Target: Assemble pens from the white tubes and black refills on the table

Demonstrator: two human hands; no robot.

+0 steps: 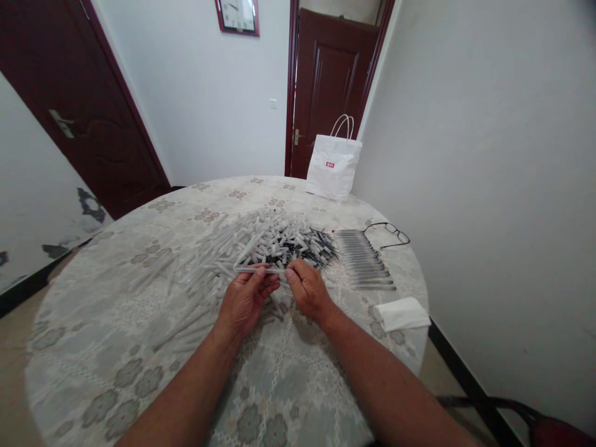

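Observation:
Held level over the near side of a pile is a slim translucent pen (pixel 243 269). My left hand (pixel 242 301) pinches it between thumb and fingers near its middle. At its right end, the thumb and fingers of my right hand (pixel 307 290) are closed, covering that tip. Just beyond both hands lies a heap of clear pen barrels (pixel 209 248), short pale caps (pixel 284 231) and dark thin pen parts (pixel 298 249). To the right of the heap, several pens (pixel 365 261) with dark ends lie side by side in a neat row.
A round table with a floral cloth (pixel 261 410) carries everything. Black-framed glasses (pixel 393 231) lie past the pen row, and a folded white tissue (pixel 404 313) sits near the right edge. A white paper bag (pixel 333 166) stands at the back. A wall (pixel 488 186) rises on the right.

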